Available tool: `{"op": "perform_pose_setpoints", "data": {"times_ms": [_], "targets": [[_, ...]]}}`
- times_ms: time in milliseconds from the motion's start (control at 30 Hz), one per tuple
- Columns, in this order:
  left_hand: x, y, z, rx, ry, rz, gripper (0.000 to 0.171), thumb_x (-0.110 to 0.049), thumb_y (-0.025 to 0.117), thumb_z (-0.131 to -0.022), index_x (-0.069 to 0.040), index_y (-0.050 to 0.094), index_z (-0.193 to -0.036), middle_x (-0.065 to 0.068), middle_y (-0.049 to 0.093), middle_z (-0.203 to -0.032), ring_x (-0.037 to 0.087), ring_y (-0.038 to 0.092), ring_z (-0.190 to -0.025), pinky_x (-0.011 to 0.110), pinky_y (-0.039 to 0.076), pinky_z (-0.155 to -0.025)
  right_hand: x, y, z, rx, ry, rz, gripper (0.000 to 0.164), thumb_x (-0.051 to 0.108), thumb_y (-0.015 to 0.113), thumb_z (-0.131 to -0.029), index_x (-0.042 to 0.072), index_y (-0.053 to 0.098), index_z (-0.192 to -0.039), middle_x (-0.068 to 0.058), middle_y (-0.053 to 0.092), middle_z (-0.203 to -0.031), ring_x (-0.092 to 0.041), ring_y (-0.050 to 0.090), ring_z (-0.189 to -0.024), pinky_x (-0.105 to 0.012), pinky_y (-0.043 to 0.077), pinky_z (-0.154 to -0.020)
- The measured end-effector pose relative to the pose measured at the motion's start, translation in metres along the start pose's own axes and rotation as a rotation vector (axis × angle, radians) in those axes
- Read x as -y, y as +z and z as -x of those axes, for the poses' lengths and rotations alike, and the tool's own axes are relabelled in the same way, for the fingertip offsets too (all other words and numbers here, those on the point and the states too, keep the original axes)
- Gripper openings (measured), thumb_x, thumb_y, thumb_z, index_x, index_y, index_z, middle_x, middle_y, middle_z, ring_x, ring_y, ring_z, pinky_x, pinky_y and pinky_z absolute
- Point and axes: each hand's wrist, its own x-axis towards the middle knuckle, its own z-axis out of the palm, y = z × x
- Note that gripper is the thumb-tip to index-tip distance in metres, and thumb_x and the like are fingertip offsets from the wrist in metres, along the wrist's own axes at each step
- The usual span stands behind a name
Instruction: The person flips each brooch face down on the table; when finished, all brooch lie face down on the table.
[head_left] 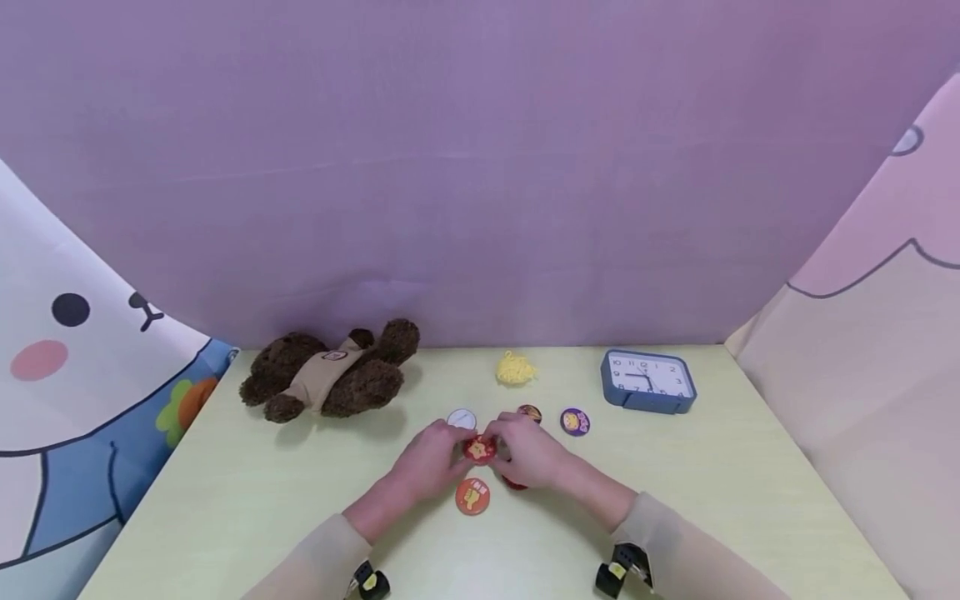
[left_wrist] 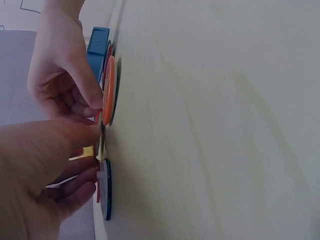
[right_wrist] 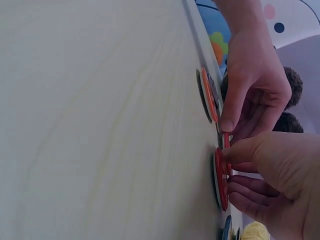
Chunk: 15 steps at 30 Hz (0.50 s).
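A round red badge with a pale star-like figure (head_left: 480, 450) is between my two hands at the middle of the table. My left hand (head_left: 429, 458) pinches its left edge with thumb and fingers. At the opposite edge, my right hand (head_left: 534, 452) pinches it too. Below lies an orange badge with a yellow thumbs-up (head_left: 472, 497). A white badge (head_left: 462, 418) sits just beyond the left fingers. Another red badge (right_wrist: 220, 180) lies under the right hand, mostly hidden in the head view. Past the right knuckles is a dark badge (head_left: 529, 412), partly covered.
A purple badge (head_left: 575, 422) lies right of the hands. Along the back are a brown teddy bear (head_left: 330, 375) on its side, a yellow yarn-like bundle (head_left: 514, 368) and a blue desk clock (head_left: 649, 382). A purple cloth (head_left: 480, 183) hangs behind the table.
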Motion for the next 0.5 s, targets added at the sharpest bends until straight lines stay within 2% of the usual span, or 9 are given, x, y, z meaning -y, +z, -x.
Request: {"op": "perform_pose_setpoints", "data": {"times_ms": [100,233,333,500], "targets": [[-0.0005,-0.001,0.0013,-0.043,-0.007,0.029,0.028,-0.018,0.082,-0.095,-0.006,0.079,-0.119,0.007,0.081,-0.106,0.018,0.071,-0.091,0.033,0.063,-0.08,-0.0022,0.0009,-0.0002,-0.025,0.008,-0.024,0.018,0.008,0.081,-0.089,0.006,0.078,-0.107,-0.005,0.077,-0.097,-0.013,0.068,-0.085,-0.022,0.056,-0.077],[-0.0008,-0.0007,0.0009,-0.175,0.002,0.118,0.021,-0.011,0.078,-0.096,-0.004,0.079,-0.116,0.01,0.083,-0.106,0.021,0.08,-0.095,0.033,0.066,-0.082,-0.0043,0.0022,-0.0019,-0.075,0.012,-0.042,0.012,0.006,0.075,-0.094,0.009,0.079,-0.104,-0.001,0.08,-0.092,-0.006,0.071,-0.079,-0.025,0.058,-0.082],[-0.0009,0.0,-0.0006,-0.248,0.018,0.142,0.026,-0.007,0.078,-0.095,-0.002,0.077,-0.12,0.012,0.082,-0.106,0.023,0.081,-0.094,0.033,0.066,-0.08,-0.0037,0.001,-0.0035,-0.103,0.028,-0.08,0.01,0.005,0.073,-0.096,0.007,0.078,-0.105,-0.003,0.08,-0.09,-0.005,0.072,-0.075,-0.024,0.059,-0.079],[-0.0018,-0.001,-0.001,-0.301,0.03,0.131,0.038,-0.006,0.084,-0.09,-0.004,0.074,-0.126,0.014,0.08,-0.109,0.025,0.078,-0.096,0.035,0.066,-0.081,-0.0026,-0.0056,-0.0037,-0.131,0.101,-0.199,0.011,0.003,0.07,-0.099,0.004,0.076,-0.107,-0.009,0.08,-0.095,-0.011,0.073,-0.08,-0.018,0.06,-0.072]]}}
